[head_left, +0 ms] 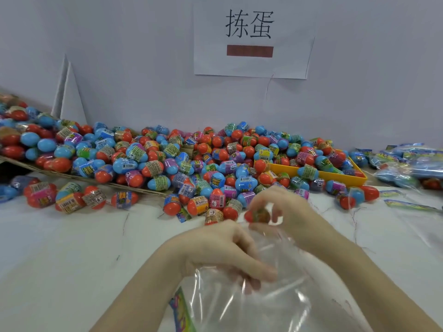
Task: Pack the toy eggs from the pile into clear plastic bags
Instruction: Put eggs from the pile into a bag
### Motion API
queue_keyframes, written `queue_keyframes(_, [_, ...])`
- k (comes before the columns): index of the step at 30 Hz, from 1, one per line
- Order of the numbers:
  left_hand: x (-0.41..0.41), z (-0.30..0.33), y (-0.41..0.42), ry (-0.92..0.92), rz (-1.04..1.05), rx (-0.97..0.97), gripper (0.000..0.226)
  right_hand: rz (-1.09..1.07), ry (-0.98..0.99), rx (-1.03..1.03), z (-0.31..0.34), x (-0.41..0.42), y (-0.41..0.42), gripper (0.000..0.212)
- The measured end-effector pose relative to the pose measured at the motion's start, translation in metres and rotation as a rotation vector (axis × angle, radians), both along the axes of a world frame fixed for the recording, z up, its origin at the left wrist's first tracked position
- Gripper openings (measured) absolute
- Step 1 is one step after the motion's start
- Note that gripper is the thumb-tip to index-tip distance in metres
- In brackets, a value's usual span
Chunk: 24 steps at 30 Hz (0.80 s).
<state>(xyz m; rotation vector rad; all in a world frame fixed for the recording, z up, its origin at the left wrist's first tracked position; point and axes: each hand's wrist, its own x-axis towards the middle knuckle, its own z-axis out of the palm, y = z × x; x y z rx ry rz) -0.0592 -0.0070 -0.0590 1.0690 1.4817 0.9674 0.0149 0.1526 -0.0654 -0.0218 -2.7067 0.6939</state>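
Left hand (223, 250) grips clear bag (268, 295) mouth; right hand (280, 209) pinches red toy egg (257, 215) above it, w/ egg pile (191, 159) behind on desk (72, 248).

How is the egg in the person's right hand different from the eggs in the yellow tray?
The egg in the right hand is lifted off the table in a fingertip grip; the eggs in the yellow tray lie heaped together. The held egg is alone at the mouth of the clear bag, which the left hand holds; the tray eggs are nowhere near a bag. Both are wrapped toy eggs with red on them.
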Motion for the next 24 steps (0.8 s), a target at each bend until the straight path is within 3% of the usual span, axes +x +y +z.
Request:
queue_keyframes(3, [-0.008, 0.0, -0.001, -0.064, 0.293, 0.199, 0.02, -0.232, 0.202, -0.234, 0.02, 0.015, 0.02, 0.026])
queue_keyframes(5, [-0.003, -0.001, 0.003, -0.081, 0.513, 0.358, 0.017, -0.291, 0.349, -0.536, 0.036, 0.023, 0.023, 0.008])
queue_keyframes(8, [0.003, 0.0, 0.01, -0.074, 0.775, 0.513, 0.013, -0.204, 0.452, -0.794, 0.052, 0.032, 0.013, 0.028])
queue_keyframes(12, [0.011, 0.001, 0.013, -0.01, 0.832, 0.61, 0.015, 0.014, 0.352, -0.708, 0.052, 0.03, -0.015, 0.033])
queue_keyframes(16, [0.015, 0.001, 0.015, -0.003, 0.794, 0.667, 0.01, -0.064, 0.315, -0.609, 0.041, 0.022, -0.022, 0.039])
queue_keyframes(24, [0.019, 0.003, 0.014, 0.01, 0.735, 0.644, 0.024, -0.056, 0.291, -0.623, 0.043, 0.022, -0.023, 0.039])
